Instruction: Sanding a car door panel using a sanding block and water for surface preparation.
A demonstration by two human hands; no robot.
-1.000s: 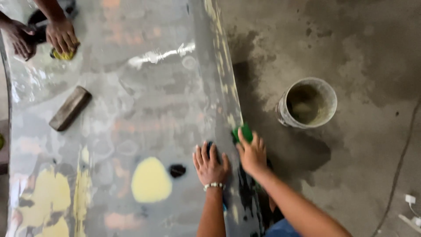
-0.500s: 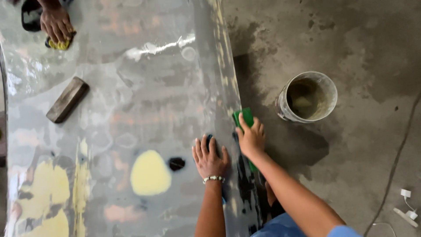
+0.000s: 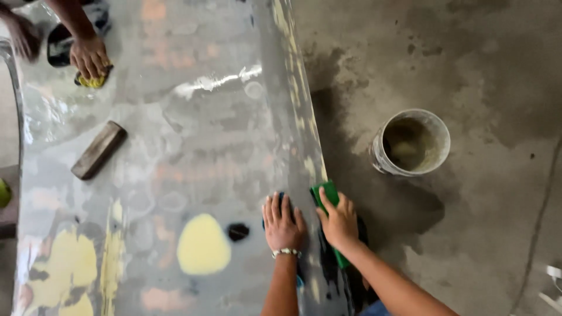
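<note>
At the right edge of the large, wet, glossy grey panel [image 3: 193,146], the right hand [image 3: 339,222] presses a green rectangular scrubbing pad [image 3: 325,193] against the panel's rim, its fingers [image 3: 345,205] curled over the pad and holding it down. Just beside it, the left hand [image 3: 283,225], with a beaded bracelet at the wrist, lies flat on the panel with fingers spread wide over a dark blue piece that is mostly hidden under the palm; what that piece is cannot be told. Near the left hand sit a small black patch [image 3: 237,232] and a pale yellow oval patch [image 3: 203,244] on the grey surface, with larger yellow patches toward the lower left corner. Further up the panel a brown rectangular block [image 3: 98,150] lies at a slant. At the far top left, another person's hand [image 3: 89,57] bears on a yellow sponge [image 3: 91,81]. To the right, on the stained concrete floor [image 3: 486,70], stands a dirty round bucket [image 3: 411,142] well apart from the hands.
</note>
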